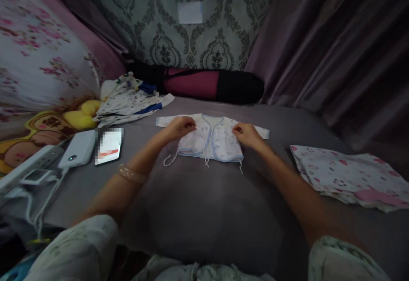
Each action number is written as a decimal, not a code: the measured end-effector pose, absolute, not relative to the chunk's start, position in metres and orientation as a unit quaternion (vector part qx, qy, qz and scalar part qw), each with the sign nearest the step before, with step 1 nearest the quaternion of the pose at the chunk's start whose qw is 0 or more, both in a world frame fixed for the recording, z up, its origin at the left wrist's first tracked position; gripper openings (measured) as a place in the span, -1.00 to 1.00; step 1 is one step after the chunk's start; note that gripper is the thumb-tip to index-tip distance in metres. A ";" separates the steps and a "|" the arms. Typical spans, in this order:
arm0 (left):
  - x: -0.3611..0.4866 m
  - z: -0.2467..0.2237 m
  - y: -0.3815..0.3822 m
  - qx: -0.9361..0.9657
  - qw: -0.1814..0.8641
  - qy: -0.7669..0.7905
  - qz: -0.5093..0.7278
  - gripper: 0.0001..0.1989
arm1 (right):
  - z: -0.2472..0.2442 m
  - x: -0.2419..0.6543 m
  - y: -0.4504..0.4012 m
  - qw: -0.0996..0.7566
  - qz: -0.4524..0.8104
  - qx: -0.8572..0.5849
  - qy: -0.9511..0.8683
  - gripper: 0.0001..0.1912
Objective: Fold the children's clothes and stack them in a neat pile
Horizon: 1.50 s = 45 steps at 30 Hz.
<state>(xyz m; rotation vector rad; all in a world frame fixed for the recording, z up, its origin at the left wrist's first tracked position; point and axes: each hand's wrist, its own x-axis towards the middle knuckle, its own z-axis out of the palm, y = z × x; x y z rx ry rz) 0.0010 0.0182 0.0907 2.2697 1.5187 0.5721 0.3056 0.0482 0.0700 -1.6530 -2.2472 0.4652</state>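
Observation:
A small white baby shirt [211, 138] with pale blue trim lies front up on the grey sheet, its sleeves spread to both sides. Thin tie strings hang from its middle and lower corners. My left hand [181, 127] is at the shirt's left side below the shoulder, fingers closed in a pinch on the cloth. Opposite it, my right hand [247, 135] pinches the fabric by the right armpit. The fingertips partly hide the cloth they hold.
A folded patterned cloth [348, 172] lies at right. On the left are a phone [109, 146], a white power bank [78, 149], a power strip [35, 166] and crumpled clothes [128, 100]. A black and maroon roll [194, 84] lies against the wall.

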 end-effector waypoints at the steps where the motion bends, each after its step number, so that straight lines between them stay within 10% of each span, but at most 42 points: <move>1: 0.017 0.088 0.008 0.820 0.198 0.501 0.194 -0.79 | 0.069 0.288 0.037 0.146 0.190 -0.561 -0.792 -0.84; 16: 0.027 0.033 -0.025 0.826 0.142 0.532 0.123 -0.79 | 0.042 0.243 -0.008 0.079 0.171 -0.559 -0.808 -0.77; 26: 0.060 0.052 -0.033 0.777 0.076 0.615 0.109 -0.70 | 0.059 0.250 0.016 0.259 0.499 -0.628 -0.538 -0.90; 45: 0.107 0.067 -0.090 0.836 0.047 0.546 -0.026 -0.70 | 0.045 0.215 0.002 0.209 0.467 -0.574 -0.639 -0.74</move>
